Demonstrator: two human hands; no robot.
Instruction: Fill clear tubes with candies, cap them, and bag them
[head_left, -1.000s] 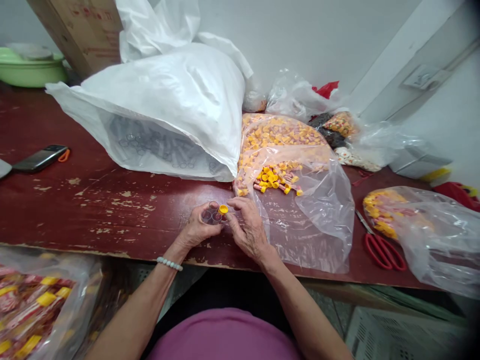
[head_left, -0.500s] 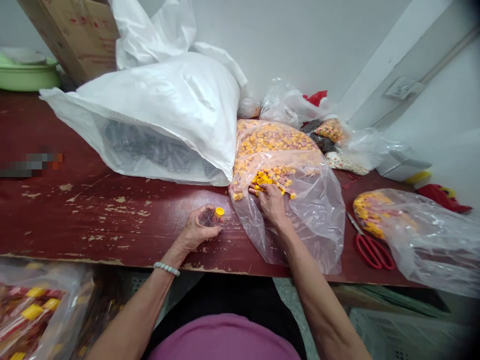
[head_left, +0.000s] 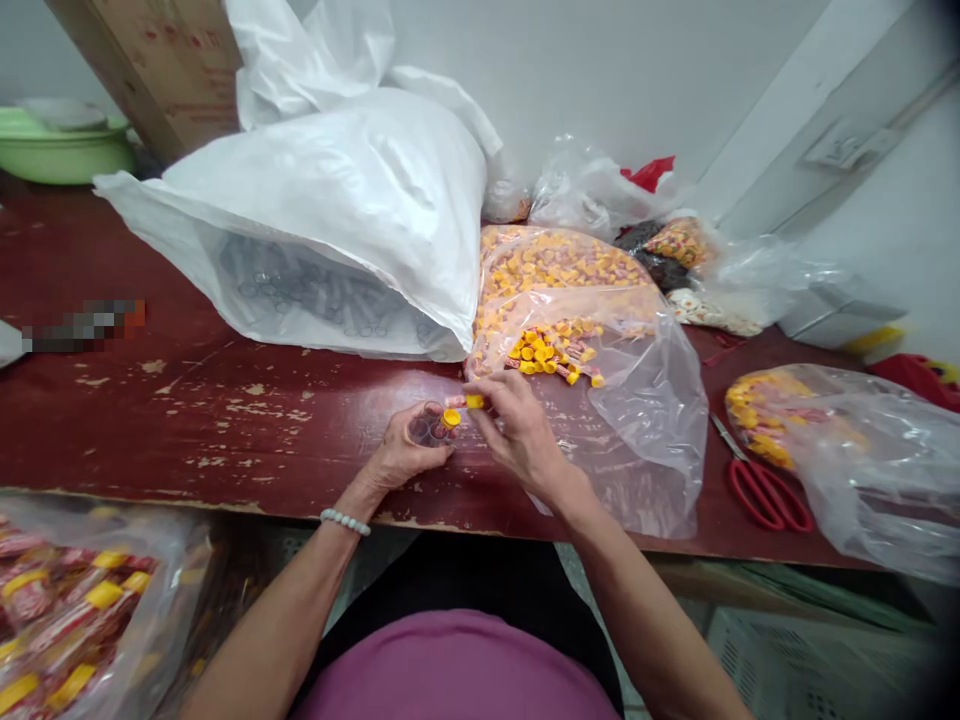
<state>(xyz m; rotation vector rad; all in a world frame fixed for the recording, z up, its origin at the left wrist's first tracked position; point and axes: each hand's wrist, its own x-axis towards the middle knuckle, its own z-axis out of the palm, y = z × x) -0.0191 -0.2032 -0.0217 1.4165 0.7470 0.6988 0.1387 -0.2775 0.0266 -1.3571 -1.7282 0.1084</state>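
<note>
My left hand [head_left: 405, 450] is curled around a small bunch of clear tubes [head_left: 422, 432], their open mouths turned up toward me. The tube nearest my thumb has a yellow cap [head_left: 451, 418] at its top, with something pinkish showing beneath it. At 3 o'clock from that bunch, just beside it, my right hand [head_left: 521, 430] is nearly closed, thumb and fingers pinching a yellow-capped piece [head_left: 474, 401]; its pink-and-white end points to 9 o'clock, toward the tubes. I hold both hands low over the worn red counter [head_left: 225, 420], close to its front edge.

From my hands, more capped pieces [head_left: 541, 352] lie loose at 2 o'clock, at the mouth of a clear plastic bag [head_left: 637, 430] whose far part is packed with the same kind. At 11 o'clock a big white sack [head_left: 360, 170] lies open toward me, and I can see a heap of clear tubes inside. Red-handled scissors [head_left: 765, 495] are at 3 o'clock, touching or nearly touching a second clear bag [head_left: 877, 490] with more yellow and pink pieces; I can't tell which. Down at 8 o'clock, below the counter's edge, are filled tubes with yellow caps [head_left: 75, 610] in clear plastic. A green basin [head_left: 67, 150] sits far off at 10 o'clock.
</note>
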